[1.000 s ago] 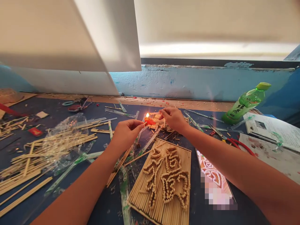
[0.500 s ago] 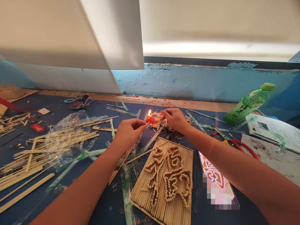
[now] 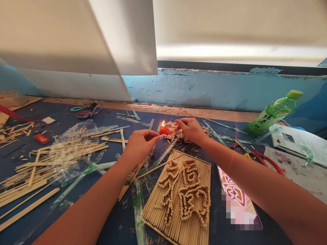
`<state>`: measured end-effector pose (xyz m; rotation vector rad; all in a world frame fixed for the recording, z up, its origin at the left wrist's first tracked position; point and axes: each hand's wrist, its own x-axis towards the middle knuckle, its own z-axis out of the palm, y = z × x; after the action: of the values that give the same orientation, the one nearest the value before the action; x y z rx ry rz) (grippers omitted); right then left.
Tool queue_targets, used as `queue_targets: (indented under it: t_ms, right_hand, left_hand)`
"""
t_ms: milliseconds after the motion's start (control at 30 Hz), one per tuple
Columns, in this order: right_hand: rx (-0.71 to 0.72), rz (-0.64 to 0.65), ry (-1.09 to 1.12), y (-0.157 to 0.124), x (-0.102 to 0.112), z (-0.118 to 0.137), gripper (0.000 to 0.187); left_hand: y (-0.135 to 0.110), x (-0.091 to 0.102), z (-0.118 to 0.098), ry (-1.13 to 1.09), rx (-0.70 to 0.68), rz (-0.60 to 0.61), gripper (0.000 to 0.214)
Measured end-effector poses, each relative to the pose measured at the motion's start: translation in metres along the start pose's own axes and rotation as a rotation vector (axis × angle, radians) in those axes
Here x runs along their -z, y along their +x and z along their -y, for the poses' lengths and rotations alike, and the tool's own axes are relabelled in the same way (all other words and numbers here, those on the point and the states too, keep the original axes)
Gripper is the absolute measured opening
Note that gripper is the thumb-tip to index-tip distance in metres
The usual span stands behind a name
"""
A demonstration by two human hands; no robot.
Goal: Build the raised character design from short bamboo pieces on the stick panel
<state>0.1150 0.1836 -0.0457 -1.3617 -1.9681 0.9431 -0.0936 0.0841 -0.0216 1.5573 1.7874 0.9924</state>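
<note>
A small red candle point(image 3: 165, 129) burns on the dark blue table point(image 3: 120, 217), its flame low. My left hand point(image 3: 141, 143) is closed in a pinch just left of the flame, gripping a thin stick whose tip points at the candle. My right hand point(image 3: 191, 129) is closed in a pinch right of the flame, fingertips on a small bamboo stick held near the fire. Under it lies a small pile of cut sticks point(image 3: 176, 133). Nearer to me lies a bamboo stick mat point(image 3: 178, 197) with a raised character made of short stick ends.
Loose bamboo sticks point(image 3: 51, 160) and clear wrappers cover the left of the table. A phone point(image 3: 236, 200) lies right of the mat. Red-handled pliers point(image 3: 258, 157), a green bottle point(image 3: 274, 112) and papers point(image 3: 296, 143) sit at the right. White boards lean on the blue wall behind.
The flame has shrunk. Both hands have stayed pinched beside the candle; the view has shifted slightly.
</note>
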Motion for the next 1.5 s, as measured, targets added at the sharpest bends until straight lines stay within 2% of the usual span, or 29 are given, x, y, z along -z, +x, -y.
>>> queue_targets:
  t_ms: [700, 1100, 1233, 1500]
  right_hand:
    - [-0.032, 0.006, 0.072, 0.006, -0.002, -0.010, 0.033]
    - [-0.077, 0.018, 0.296, 0.003, -0.001, -0.005, 0.030]
    - [-0.089, 0.015, 0.447, -0.017, 0.012, 0.002, 0.025]
    - [-0.123, -0.029, 0.689, -0.102, 0.054, -0.003, 0.030]
  left_hand:
    - [-0.001, -0.001, -0.002, 0.069, 0.030, -0.006, 0.040]
    - [0.001, -0.003, -0.002, -0.028, 0.080, -0.015, 0.039]
    - [-0.003, -0.005, -0.007, -0.189, 0.143, 0.068, 0.040]
    - [-0.024, -0.014, -0.022, -0.514, 0.240, 0.304, 0.040]
